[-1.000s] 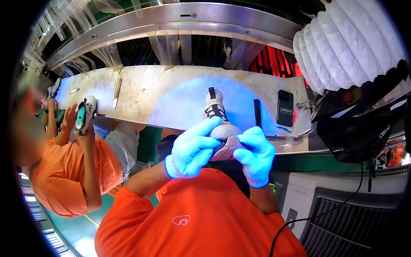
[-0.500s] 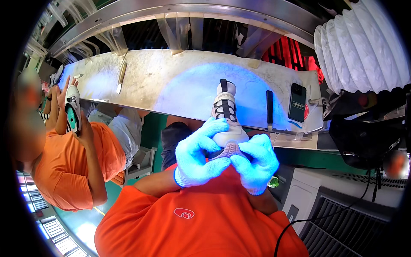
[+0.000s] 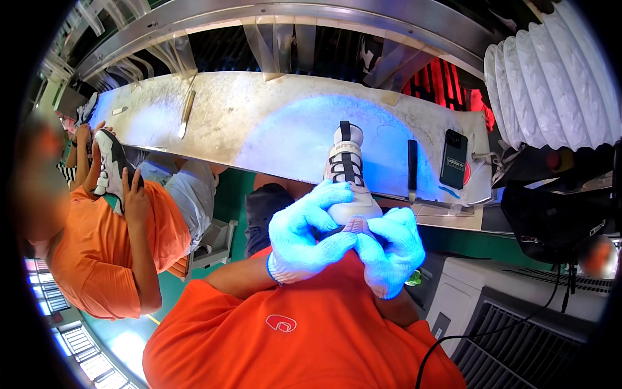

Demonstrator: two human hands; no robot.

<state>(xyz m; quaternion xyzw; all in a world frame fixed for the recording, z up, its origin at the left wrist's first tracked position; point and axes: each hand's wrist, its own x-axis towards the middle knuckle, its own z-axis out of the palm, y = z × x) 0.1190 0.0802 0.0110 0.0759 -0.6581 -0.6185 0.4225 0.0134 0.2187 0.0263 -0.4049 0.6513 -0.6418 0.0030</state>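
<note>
A pale sneaker (image 3: 355,206) with black lace straps and a dark heel loop is in both my hands, its toe toward my chest and its heel toward the bench. My left hand (image 3: 308,235), in a white knit glove lit blue, is closed round the left side of the toe. Gloved the same way, my right hand (image 3: 391,249) grips the toe's right side, fingers bent over the front edge. Both thumbs press near the upturned pinkish-grey sole tip (image 3: 356,225). The gloves cover much of the toe and sole.
Across the pale bench (image 3: 214,123) lie a black bar-shaped tool (image 3: 413,167), a dark phone (image 3: 453,159) and a long-handled knife (image 3: 186,115). At left a co-worker in orange holds another sneaker (image 3: 113,165). A white ribbed duct (image 3: 551,81) hangs at right above a black bag (image 3: 551,220).
My right fingers have curled further in over the sneaker's toe, covering more of its right side. The co-worker has turned the other sneaker so its side shows, now with both hands on it.
</note>
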